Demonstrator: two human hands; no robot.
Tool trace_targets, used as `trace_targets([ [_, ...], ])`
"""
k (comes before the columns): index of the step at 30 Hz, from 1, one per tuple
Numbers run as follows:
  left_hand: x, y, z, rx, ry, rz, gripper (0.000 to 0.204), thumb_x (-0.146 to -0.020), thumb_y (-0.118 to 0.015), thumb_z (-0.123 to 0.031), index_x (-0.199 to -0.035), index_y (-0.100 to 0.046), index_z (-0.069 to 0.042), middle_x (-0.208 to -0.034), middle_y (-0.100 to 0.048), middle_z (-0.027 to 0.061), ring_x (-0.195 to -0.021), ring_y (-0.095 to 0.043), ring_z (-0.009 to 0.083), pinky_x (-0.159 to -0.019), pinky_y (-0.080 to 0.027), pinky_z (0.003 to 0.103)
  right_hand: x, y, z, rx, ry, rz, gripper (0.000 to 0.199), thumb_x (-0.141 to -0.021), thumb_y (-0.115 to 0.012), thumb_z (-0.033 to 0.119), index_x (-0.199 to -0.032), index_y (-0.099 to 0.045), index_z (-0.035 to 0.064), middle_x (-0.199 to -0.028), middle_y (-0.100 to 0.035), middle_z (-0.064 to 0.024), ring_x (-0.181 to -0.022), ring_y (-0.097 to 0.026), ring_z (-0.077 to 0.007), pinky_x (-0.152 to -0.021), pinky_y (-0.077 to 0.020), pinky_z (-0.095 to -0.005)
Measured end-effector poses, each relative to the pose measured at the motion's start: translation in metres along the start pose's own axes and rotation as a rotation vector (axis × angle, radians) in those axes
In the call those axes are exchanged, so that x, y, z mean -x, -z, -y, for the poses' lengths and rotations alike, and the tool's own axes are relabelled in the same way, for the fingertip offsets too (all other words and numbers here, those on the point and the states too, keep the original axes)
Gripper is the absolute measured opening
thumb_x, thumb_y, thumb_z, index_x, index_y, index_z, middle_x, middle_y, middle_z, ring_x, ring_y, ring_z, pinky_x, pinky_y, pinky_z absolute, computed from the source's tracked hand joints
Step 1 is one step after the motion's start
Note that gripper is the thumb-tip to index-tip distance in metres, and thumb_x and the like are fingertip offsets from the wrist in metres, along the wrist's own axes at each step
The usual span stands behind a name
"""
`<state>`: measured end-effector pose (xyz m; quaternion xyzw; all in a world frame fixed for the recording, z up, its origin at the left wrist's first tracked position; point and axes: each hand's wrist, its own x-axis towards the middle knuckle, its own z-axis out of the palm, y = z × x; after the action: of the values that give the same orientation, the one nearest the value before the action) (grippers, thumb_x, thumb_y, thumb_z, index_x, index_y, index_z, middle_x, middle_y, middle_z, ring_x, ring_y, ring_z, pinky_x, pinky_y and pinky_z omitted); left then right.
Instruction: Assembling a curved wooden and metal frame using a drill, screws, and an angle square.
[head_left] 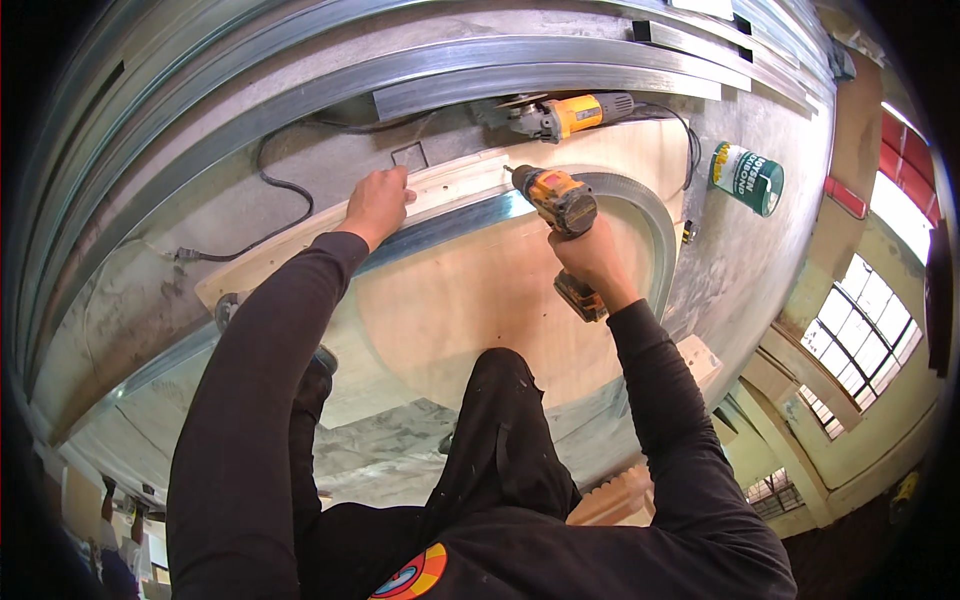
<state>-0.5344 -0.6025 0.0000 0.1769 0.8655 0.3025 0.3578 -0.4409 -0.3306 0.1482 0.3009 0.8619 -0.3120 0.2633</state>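
My right hand [597, 262] grips the handle of a yellow and black cordless drill [562, 203]. The drill's bit points up and left, over the right end of a pale wooden strip [460, 187]. On that strip, toward its middle, rests my left hand [376, 208] with its fingers curled in; what they hold, if anything, is too small to make out. Along the strip's near side runs a straight metal channel [440, 233]. A curved metal track [655, 215] bends around the rounded end of a plywood panel [450, 310].
A yellow angle grinder [580, 115] lies beyond the strip, with a black cord [290, 185] on the floor. Long metal channels [500, 58] stretch across the far side. A green and white can [747, 178] is at the right. My knee [500, 375] is over the panel.
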Motion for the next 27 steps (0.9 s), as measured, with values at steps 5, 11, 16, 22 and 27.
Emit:
trace_targets([
  [5,-0.002,-0.001,-0.001,0.005,-0.009,0.011,0.018,-0.087,-0.071,-0.016,-0.089,-0.064,0.0,-0.086,-0.069,0.024,-0.086,-0.067,0.0429,-0.076,-0.052,0.051,-0.003,-0.002,-0.007,0.046,0.02,-0.028,0.031,-0.074,-0.064,0.008,-0.104,-0.065,-0.0007,-0.094,-0.069,-0.0224,-0.093,-0.068,-0.0378,-0.08,-0.0542,-0.0416],
  [11,0.002,-0.002,0.001,-0.008,-0.006,0.0,0.018,-0.087,-0.071,-0.016,-0.09,-0.064,0.0,-0.086,-0.069,0.0243,-0.086,-0.067,0.0432,-0.077,-0.052,0.051,-0.009,-0.002,0.0,0.092,0.031,-0.006,0.031,-0.074,-0.065,0.009,-0.104,-0.065,-0.0017,-0.095,-0.07,-0.0233,-0.093,-0.068,-0.0397,-0.081,-0.0545,-0.0418],
  [16,0.001,-0.003,0.002,-0.022,-0.041,-0.047,0.02,-0.086,-0.073,-0.018,-0.087,-0.065,-0.001,-0.082,-0.068,0.0243,-0.083,-0.066,0.0442,-0.074,-0.051,0.051,-0.012,0.002,-0.007,0.128,0.022,0.021,0.031,-0.074,-0.066,0.011,-0.103,-0.065,-0.0018,-0.097,-0.07,-0.025,-0.095,-0.067,-0.0411,-0.082,-0.0546,-0.042],
  [22,-0.001,-0.003,0.001,-0.032,-0.011,-0.006,0.018,-0.087,-0.071,-0.017,-0.09,-0.064,-0.001,-0.086,-0.069,0.0243,-0.087,-0.067,0.043,-0.076,-0.052,0.051,-0.007,0.006,0.0,0.117,0.024,0.007,0.029,-0.075,-0.067,0.013,-0.1,-0.066,-0.0029,-0.095,-0.07,-0.0256,-0.093,-0.067,-0.0422,-0.081,-0.0552,-0.0424],
  [27,-0.001,0.008,0.009,-0.003,0.028,0.012,0.02,-0.088,-0.07,-0.022,-0.089,-0.068,-0.001,-0.084,-0.069,0.0235,-0.086,-0.067,0.0421,-0.076,-0.051,0.049,-0.003,-0.002,-0.006,0.175,-0.03,0.053,0.027,-0.075,-0.067,0.012,-0.099,-0.067,-0.0022,-0.09,-0.069,-0.0266,-0.091,-0.068,-0.0423,-0.078,-0.0548,-0.0432],
])
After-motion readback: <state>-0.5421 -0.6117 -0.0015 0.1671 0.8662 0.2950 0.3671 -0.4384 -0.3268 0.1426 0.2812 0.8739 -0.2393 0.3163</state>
